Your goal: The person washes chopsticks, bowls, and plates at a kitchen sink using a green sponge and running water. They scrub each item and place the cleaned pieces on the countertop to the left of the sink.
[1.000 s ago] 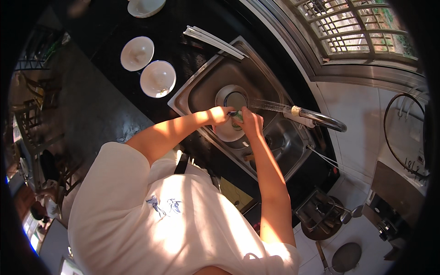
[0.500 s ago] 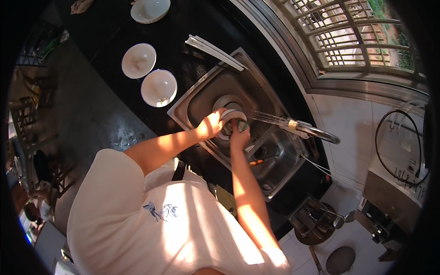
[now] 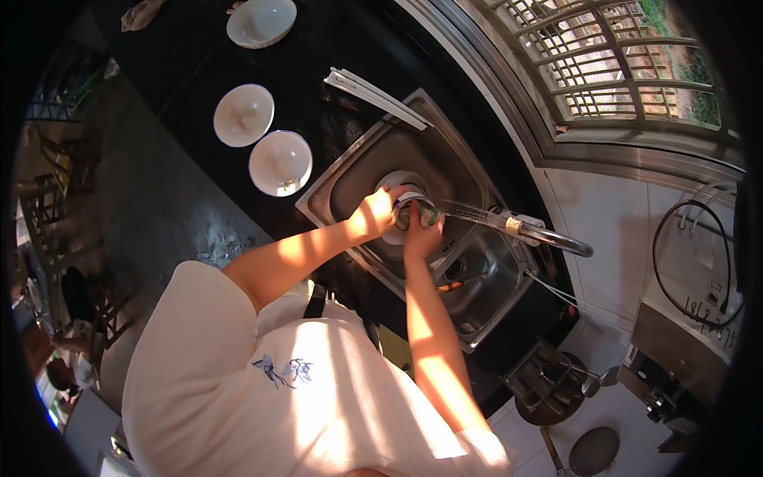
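Well, the bowl is right between my hands, over the basin, a dish under it. It's round, so no long axis to speak of. From the bowl's centre, my left hand sits at 8 o'clock and my right hand at 5; both are on it, neither clearly nearer.

The left fingers are clamped on the rim. On the right, my thumb reaches inside while the fingers close round a green scrubber at the bowl's 4 o'clock edge; whether it's sponge or cloth I can't tell.

Water comes in from 3 o'clock, out of the tap. Two more bowls stand towards 10, well apart from me, and white sticks lie between 11 and 12.
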`<move>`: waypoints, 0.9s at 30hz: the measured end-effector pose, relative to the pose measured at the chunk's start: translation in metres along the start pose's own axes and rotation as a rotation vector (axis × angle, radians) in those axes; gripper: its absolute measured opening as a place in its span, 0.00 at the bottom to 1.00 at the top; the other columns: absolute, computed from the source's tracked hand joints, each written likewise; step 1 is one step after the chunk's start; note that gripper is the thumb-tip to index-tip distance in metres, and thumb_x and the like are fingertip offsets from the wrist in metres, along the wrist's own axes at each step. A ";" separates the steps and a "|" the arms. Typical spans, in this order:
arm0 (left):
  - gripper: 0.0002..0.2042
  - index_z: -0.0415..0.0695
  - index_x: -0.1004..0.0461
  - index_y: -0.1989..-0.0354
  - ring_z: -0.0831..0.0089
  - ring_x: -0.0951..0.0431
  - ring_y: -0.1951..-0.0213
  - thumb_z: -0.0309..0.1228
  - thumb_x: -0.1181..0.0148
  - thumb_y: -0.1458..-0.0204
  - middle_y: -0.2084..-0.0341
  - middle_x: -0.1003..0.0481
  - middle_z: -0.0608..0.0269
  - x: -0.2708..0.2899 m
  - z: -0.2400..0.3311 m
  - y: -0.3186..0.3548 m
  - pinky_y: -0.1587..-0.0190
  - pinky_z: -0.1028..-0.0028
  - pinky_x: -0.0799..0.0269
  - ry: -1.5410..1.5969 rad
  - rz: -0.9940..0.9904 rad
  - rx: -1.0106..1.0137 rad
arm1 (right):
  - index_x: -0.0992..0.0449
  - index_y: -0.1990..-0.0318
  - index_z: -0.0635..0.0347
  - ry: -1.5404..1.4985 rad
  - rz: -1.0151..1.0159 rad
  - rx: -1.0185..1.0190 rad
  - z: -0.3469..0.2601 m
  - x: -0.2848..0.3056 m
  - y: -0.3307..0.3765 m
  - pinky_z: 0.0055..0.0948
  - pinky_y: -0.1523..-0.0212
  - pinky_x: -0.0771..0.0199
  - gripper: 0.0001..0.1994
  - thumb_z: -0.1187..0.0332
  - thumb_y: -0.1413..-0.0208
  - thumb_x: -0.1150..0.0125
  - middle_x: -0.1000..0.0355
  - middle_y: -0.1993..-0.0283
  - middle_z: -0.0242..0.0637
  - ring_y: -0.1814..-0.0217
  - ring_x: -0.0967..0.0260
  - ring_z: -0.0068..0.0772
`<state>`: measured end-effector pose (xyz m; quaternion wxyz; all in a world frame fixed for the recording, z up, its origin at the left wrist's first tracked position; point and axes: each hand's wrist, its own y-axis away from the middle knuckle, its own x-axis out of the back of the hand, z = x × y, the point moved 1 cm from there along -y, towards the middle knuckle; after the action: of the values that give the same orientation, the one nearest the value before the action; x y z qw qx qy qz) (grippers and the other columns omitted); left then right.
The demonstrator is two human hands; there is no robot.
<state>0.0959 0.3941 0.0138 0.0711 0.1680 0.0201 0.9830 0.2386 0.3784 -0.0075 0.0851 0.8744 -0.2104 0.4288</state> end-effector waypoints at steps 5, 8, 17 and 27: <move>0.24 0.48 0.33 0.48 0.45 0.26 0.61 0.18 0.47 0.57 0.59 0.32 0.47 0.003 0.018 -0.001 0.60 0.61 0.26 0.053 0.105 -0.079 | 0.31 0.49 0.58 -0.810 -0.080 -0.646 0.010 -0.037 0.027 0.28 0.66 0.29 0.24 0.50 0.45 0.41 0.30 0.51 0.36 0.57 0.29 0.28; 0.29 0.50 0.33 0.46 0.48 0.25 0.63 0.17 0.45 0.61 0.59 0.32 0.50 0.016 0.023 -0.010 0.62 0.63 0.26 0.022 0.026 -0.233 | 0.35 0.46 0.49 -0.906 -0.274 -0.967 -0.027 -0.022 0.030 0.23 0.64 0.34 0.22 0.48 0.42 0.48 0.30 0.55 0.28 0.60 0.31 0.24; 0.33 0.59 0.28 0.49 0.56 0.23 0.64 0.18 0.38 0.70 0.56 0.31 0.53 0.046 0.017 -0.040 0.65 0.67 0.23 -0.281 -0.023 -0.647 | 0.41 0.41 0.50 -1.238 -0.573 -0.413 -0.024 -0.031 0.000 0.29 0.48 0.35 0.26 0.56 0.44 0.42 0.37 0.45 0.28 0.42 0.38 0.26; 0.23 0.45 0.32 0.50 0.51 0.25 0.60 0.16 0.49 0.59 0.57 0.30 0.51 0.100 0.016 -0.071 0.60 0.66 0.26 -0.122 0.117 -0.234 | 0.35 0.48 0.59 -0.601 -0.581 -0.461 0.063 -0.039 0.000 0.34 0.53 0.32 0.20 0.81 0.51 0.44 0.33 0.51 0.38 0.50 0.33 0.36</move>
<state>0.0170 0.4796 0.0573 0.0338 0.2188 -0.1088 0.9691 0.2620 0.3690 -0.0773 0.3286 0.9407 -0.0622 0.0576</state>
